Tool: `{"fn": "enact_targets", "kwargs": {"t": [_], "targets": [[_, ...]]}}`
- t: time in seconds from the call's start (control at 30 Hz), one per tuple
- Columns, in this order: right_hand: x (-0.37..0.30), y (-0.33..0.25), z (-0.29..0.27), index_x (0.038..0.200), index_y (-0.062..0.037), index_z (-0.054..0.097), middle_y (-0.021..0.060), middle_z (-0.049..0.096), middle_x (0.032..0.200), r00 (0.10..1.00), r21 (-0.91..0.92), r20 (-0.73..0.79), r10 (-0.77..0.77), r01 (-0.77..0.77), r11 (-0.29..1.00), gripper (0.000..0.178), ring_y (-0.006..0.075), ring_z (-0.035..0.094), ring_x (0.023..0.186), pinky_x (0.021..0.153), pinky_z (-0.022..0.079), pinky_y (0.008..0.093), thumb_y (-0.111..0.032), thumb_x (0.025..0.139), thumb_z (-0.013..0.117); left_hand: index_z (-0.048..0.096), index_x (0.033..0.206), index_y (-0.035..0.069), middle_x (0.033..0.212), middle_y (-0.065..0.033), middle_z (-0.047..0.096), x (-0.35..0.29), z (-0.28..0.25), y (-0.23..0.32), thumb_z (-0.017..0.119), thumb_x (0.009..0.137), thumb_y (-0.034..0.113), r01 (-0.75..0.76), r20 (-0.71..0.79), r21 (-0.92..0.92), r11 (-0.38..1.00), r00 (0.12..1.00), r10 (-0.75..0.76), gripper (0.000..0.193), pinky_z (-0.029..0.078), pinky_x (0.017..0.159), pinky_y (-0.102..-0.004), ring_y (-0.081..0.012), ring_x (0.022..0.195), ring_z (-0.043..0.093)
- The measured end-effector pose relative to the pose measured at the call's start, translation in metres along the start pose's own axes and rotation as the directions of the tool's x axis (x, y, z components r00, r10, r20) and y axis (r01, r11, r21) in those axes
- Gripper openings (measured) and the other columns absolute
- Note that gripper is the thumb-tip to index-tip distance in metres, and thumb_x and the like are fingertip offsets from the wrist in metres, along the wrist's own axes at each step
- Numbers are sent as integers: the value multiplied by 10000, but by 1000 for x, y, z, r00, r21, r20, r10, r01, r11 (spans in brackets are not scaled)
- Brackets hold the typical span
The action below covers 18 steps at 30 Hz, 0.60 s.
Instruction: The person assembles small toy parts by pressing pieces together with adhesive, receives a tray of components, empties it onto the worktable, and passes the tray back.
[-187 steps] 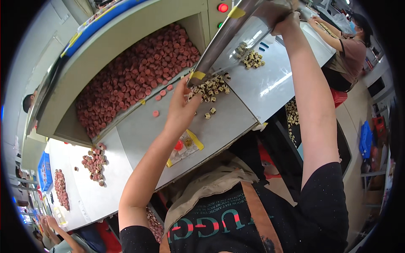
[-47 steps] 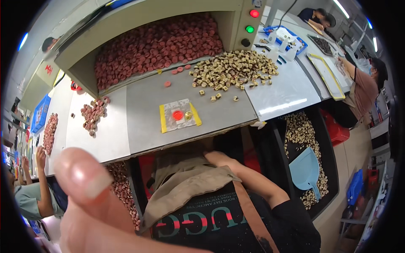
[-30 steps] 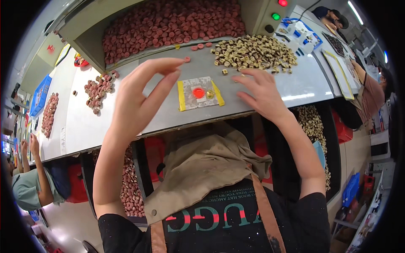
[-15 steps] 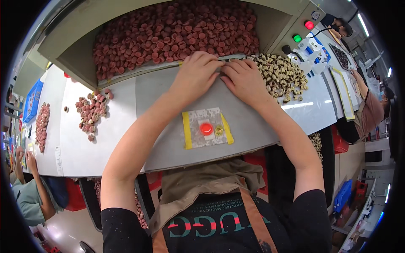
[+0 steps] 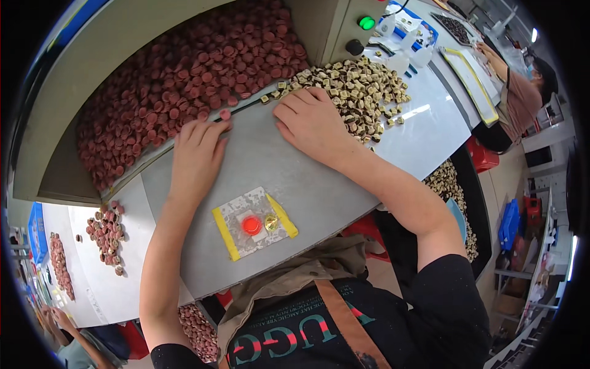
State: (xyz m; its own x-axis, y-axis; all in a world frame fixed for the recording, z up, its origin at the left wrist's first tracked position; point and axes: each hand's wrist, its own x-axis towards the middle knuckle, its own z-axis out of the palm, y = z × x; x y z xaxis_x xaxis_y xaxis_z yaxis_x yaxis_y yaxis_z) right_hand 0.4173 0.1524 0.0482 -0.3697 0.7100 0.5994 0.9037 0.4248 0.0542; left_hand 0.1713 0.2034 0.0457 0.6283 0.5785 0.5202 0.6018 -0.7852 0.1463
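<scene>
My left hand (image 5: 198,150) rests at the front lip of the heap of dark pink, cup-shaped pieces (image 5: 203,74). Its fingers are apart from the thumb, and I see nothing held. A single pink piece (image 5: 225,115) lies just beyond its fingertips. My right hand (image 5: 312,123) lies flat-backed at the near edge of a pile of small cream-and-brown pieces (image 5: 365,92), fingers loosely bent and thumb apart. One loose cream-and-brown piece (image 5: 265,99) sits left of its fingertips. Nothing shows in its grip, though its underside is hidden.
A clear taped sheet (image 5: 243,212) on the grey table bears a red disc (image 5: 251,226) and a gold piece (image 5: 271,222). Mixed pink pieces (image 5: 106,234) lie at left. A machine housing (image 5: 335,31) with a green button borders the heap. A co-worker (image 5: 534,92) sits at right.
My hands, together at the housing's edge before, have separated: the left toward the pink heap, the right beside the cream-and-brown pile. The view has turned, shifting the table down and left.
</scene>
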Motion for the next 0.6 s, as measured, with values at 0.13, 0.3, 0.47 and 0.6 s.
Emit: {"fn": "enact_targets", "kwargs": {"t": [0.13,0.3,0.47,0.6], "targets": [[-7,13,-5,902,-112,591,21,586,922,998,49,57,-8,5,999,155,198,558,962,884,410,360,-172,782,668,627,1095,90,1055,-77,611,-3,6,4,642,821,78,-4,-33,-50,999,999,2,275,419,912,-397,-284,1048,538],[-10,30,-18,966,-137,623,10,620,964,983,135,106,-147,132,982,191,185,572,980,917,400,350,-209,799,680,631,1071,58,1052,-102,613,-6,-7,14,640,825,60,55,-82,-129,990,994,-66,246,442,879,-399,-306,1007,554],[-16,29,-33,969,-152,627,-2,620,977,966,162,134,-223,201,966,186,185,570,998,924,399,354,-218,803,677,636,1051,55,1047,-107,612,-22,-14,15,652,811,52,65,-96,-153,986,992,-81,241,450,856,-394,-303,982,560],[-24,21,-46,1006,-156,637,4,629,1027,969,134,177,-172,150,980,202,198,564,1031,952,389,371,-239,823,660,632,1070,69,1051,-98,603,-35,-26,17,659,803,42,38,-109,-192,981,992,-60,270,454,847,-386,-283,944,568]]}}
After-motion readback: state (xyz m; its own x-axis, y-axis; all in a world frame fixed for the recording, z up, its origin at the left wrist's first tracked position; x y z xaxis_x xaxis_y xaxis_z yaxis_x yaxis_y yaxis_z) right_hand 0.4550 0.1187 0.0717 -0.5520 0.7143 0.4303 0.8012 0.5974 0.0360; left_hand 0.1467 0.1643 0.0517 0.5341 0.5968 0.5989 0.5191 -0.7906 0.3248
